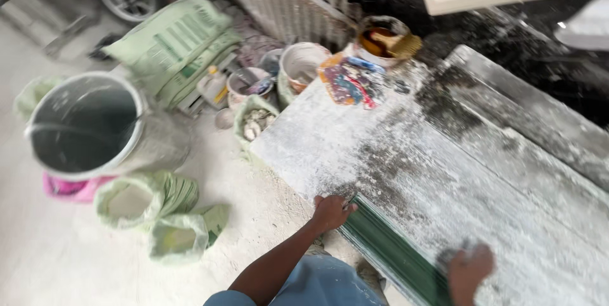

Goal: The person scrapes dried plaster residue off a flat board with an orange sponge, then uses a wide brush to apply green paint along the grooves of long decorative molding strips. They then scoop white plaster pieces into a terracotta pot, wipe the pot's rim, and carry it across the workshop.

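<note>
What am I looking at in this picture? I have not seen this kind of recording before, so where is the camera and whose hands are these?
There is no machine here. A person wears one camera on the head, so the single picture looks down at that person's own two bare hands.

The left hand rests on the near edge of a large dusty slab covered in white powder. A long green strip runs along that edge between the two hands. The right hand is at the strip's other end; it is blurred, so I cannot tell whether it grips anything.

On the far end of the slab lies a paint-smeared rag or sheet, next to a tub with a brush in it. On the floor to the left stand a large grey bucket, several small pots and open green sacks of powder.
</note>
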Available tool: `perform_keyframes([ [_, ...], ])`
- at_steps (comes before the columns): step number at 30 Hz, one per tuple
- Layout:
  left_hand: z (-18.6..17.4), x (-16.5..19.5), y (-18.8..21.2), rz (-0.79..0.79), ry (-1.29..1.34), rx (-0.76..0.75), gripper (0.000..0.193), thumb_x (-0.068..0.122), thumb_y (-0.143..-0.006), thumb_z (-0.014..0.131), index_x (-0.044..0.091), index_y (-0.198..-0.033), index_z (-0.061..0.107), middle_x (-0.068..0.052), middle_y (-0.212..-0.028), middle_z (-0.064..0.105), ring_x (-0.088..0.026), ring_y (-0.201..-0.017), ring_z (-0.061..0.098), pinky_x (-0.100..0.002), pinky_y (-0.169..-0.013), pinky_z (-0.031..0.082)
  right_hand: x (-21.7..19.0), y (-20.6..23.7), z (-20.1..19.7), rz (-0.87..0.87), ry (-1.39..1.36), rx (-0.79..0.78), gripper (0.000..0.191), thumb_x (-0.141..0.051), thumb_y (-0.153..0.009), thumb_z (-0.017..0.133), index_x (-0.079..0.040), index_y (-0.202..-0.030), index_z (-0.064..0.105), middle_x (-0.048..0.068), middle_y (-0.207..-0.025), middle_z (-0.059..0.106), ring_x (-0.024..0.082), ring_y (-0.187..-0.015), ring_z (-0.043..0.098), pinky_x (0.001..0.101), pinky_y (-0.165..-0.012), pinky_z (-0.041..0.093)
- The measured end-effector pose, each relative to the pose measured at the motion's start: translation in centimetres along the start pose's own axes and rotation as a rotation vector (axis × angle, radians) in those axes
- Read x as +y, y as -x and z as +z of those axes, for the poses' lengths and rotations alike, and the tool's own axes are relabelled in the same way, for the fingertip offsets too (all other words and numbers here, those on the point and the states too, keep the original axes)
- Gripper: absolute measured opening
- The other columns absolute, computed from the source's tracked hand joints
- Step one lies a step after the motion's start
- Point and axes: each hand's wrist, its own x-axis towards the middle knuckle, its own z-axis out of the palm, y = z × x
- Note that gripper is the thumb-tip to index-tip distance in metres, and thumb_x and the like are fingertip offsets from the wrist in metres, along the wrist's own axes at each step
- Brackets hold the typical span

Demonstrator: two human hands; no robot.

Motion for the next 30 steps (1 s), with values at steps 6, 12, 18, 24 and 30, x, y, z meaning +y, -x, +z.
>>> perform_keyframes([
  [6,0.7,2.0,1.4,-0.038,-0.137,0.323,0.04,0.037,-0.104,0.048,0.009,-0.09,0.072,-0.01,-0.094,0.074,-0.03,-0.094,0.067,-0.057,-0.083,0.037,-6.2,1.9,0.5,-0.48,-0.322,-0.422,0.06,-0.031,-0.09,0.064,0.0,-0.14,0.051,0.027,-0.146,0.048,0.046,-0.136,0.044,0.0524,-0.115,0.033],
  [12,1.4,3.1,1.5,0.016,-0.224,0.578,0.033,0.033,-0.102,0.049,0.016,-0.09,0.075,-0.005,-0.1,0.077,-0.027,-0.094,0.069,-0.058,-0.076,0.038,-3.0,3.4,-3.5,-0.583,-0.242,-0.685,0.075,-0.038,-0.091,0.066,0.001,-0.149,0.038,0.02,-0.158,0.036,0.039,-0.147,0.031,0.0488,-0.118,0.026],
  [18,1.4,4.9,2.2,-0.181,-0.325,0.443,0.042,0.045,-0.105,0.049,0.015,-0.1,0.078,-0.008,-0.093,0.075,-0.027,-0.103,0.065,-0.054,-0.101,0.037,-0.9,3.5,-4.8,-0.551,-0.204,-0.775,0.076,-0.041,-0.095,0.065,0.001,-0.151,0.035,0.018,-0.161,0.032,0.035,-0.149,0.029,0.0472,-0.12,0.024],
  [24,1.8,5.2,2.2,-0.164,-0.211,0.439,0.047,0.046,-0.105,0.045,0.011,-0.107,0.077,-0.007,-0.093,0.074,-0.028,-0.11,0.058,-0.055,-0.106,0.029,-0.5,3.0,-5.7,-0.539,-0.255,-0.77,0.077,-0.042,-0.093,0.069,-0.001,-0.15,0.037,0.015,-0.16,0.034,0.032,-0.148,0.032,0.0445,-0.121,0.027],
  [30,3.2,3.5,1.6,-0.16,-0.243,0.406,0.043,0.045,-0.103,0.047,0.013,-0.106,0.076,-0.011,-0.1,0.07,-0.029,-0.111,0.059,-0.059,-0.103,0.027,-1.2,1.8,-6.6,-0.443,-0.274,-0.87,0.078,-0.039,-0.09,0.073,-0.002,-0.149,0.039,0.012,-0.16,0.036,0.032,-0.147,0.032,0.0439,-0.119,0.028],
])
